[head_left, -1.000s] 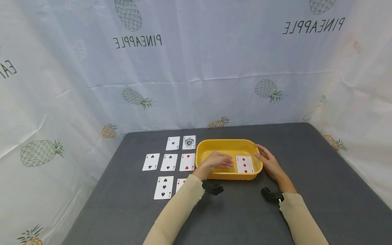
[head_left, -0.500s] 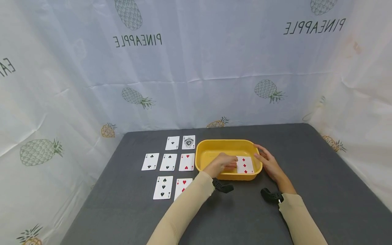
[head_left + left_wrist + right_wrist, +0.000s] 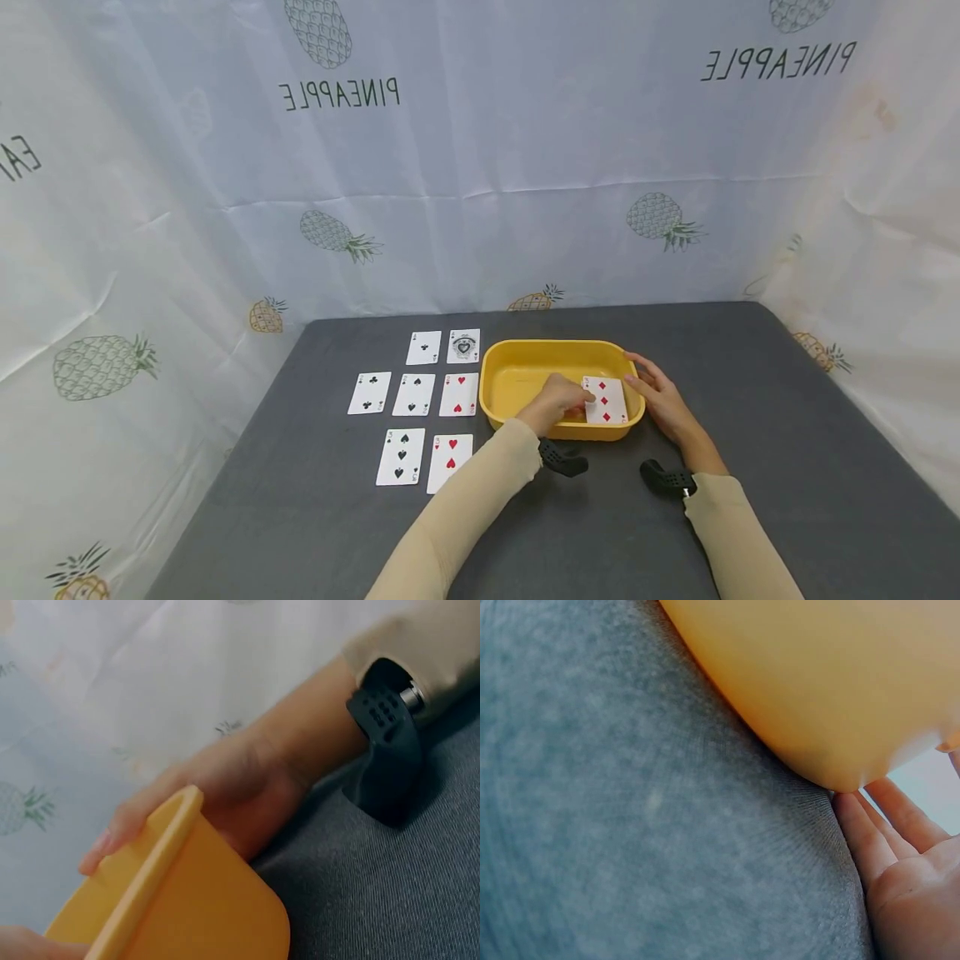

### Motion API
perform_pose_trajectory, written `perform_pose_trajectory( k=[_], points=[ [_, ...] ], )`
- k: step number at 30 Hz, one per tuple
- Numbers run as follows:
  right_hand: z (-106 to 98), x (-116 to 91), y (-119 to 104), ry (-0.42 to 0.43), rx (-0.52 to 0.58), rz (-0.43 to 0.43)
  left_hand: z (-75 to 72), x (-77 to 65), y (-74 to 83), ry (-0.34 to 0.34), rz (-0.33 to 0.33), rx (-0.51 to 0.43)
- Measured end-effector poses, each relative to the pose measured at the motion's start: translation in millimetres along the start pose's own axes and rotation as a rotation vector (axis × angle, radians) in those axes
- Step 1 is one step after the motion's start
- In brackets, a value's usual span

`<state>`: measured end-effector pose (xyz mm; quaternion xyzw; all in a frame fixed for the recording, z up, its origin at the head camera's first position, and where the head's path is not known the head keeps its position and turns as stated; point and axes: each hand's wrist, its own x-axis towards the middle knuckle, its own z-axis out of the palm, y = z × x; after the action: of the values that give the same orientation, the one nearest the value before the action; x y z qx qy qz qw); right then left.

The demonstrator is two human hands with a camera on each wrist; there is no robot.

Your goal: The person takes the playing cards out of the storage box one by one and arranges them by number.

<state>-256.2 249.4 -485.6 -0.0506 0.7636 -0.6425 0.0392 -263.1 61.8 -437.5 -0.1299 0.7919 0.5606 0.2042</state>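
Note:
A yellow plastic tub (image 3: 517,360) stands on the dark table. My left hand (image 3: 553,402) reaches inside and pinches the left edge of a playing card, the three of diamonds (image 3: 607,402). At the tub's right end, my right hand (image 3: 666,408) holds the wall. The left wrist view shows that right hand (image 3: 240,780) with a finger over the rim; a bit of my left hand (image 3: 30,945) enters at the lower left corner. Fingers of the right hand (image 3: 907,855) touch the tub's underside edge in the right wrist view. The left fingers beneath the card are hidden.
Left of the tub, playing cards lie face up in rows: an ace of clubs (image 3: 423,347) and another ace (image 3: 463,346), twos of clubs (image 3: 369,392), spades (image 3: 413,394) and hearts (image 3: 457,394), threes of spades (image 3: 401,457) and hearts (image 3: 448,462). A pineapple-print curtain (image 3: 480,150) hangs behind.
My left hand has moved right inside the tub and taken hold of the three of diamonds, which has shifted slightly up and right. The right hand has stayed at the tub's end.

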Motion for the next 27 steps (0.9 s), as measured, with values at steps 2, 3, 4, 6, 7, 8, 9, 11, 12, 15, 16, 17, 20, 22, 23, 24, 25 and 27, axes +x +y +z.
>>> perform_pose_trajectory(
  k=[2,3,4,6,7,8,9,11,12,15,16,17,20,22,23,24,25,27],
  points=[
    [0,0,0,-0.001,-0.001,0.0,1.8,0.7,-0.1,0.012,0.012,0.024],
    [0,0,0,-0.004,-0.002,-0.002,2.4,0.7,0.0,0.014,0.015,0.023],
    [0,0,0,-0.007,-0.001,-0.004,2.7,0.4,0.1,0.013,0.019,0.017],
    [0,0,0,-0.007,0.004,-0.009,2.9,-0.5,0.8,0.009,0.025,0.001],
    [0,0,-1,-0.006,0.006,-0.01,2.7,-1.3,1.3,0.006,0.03,-0.002],
    [-1,0,-1,-0.007,0.008,-0.012,2.5,-1.9,1.6,0.003,0.032,-0.007],
    [-1,1,-1,-0.007,0.009,-0.014,2.4,-2.2,1.9,0.001,0.033,-0.014],
    [-1,1,-1,-0.006,0.016,-0.016,2.3,-3.1,2.7,-0.002,0.034,-0.013],
    [-1,1,0,-0.006,0.018,-0.017,2.4,-3.0,2.7,-0.004,0.032,-0.013],
    [-1,1,1,-0.009,0.02,-0.025,3.2,-2.4,2.4,-0.016,0.023,-0.032],
    [-1,1,1,-0.007,0.02,-0.025,3.5,-2.4,2.2,-0.02,0.022,-0.036],
    [-1,1,1,-0.008,0.019,-0.025,3.6,-2.2,1.9,-0.024,0.021,-0.045],
    [-1,1,2,-0.005,0.016,-0.024,2.8,-2.9,1.6,-0.03,0.029,-0.063],
    [-1,1,2,-0.006,0.009,-0.017,0.8,-4.3,2.0,-0.032,0.042,-0.075],
    [-1,1,2,-0.008,0.004,-0.015,-0.5,-5.4,2.3,-0.032,0.05,-0.08],
    [-1,1,2,-0.008,0.0,-0.013,-2.2,-6.3,2.7,-0.035,0.06,-0.09],
    [-1,1,3,-0.01,-0.003,-0.011,-4.1,-7.3,3.4,-0.04,0.07,-0.099],
    [-1,1,2,-0.006,-0.002,-0.008,-8.1,-9.0,4.8,-0.046,0.095,-0.117]
  ],
)
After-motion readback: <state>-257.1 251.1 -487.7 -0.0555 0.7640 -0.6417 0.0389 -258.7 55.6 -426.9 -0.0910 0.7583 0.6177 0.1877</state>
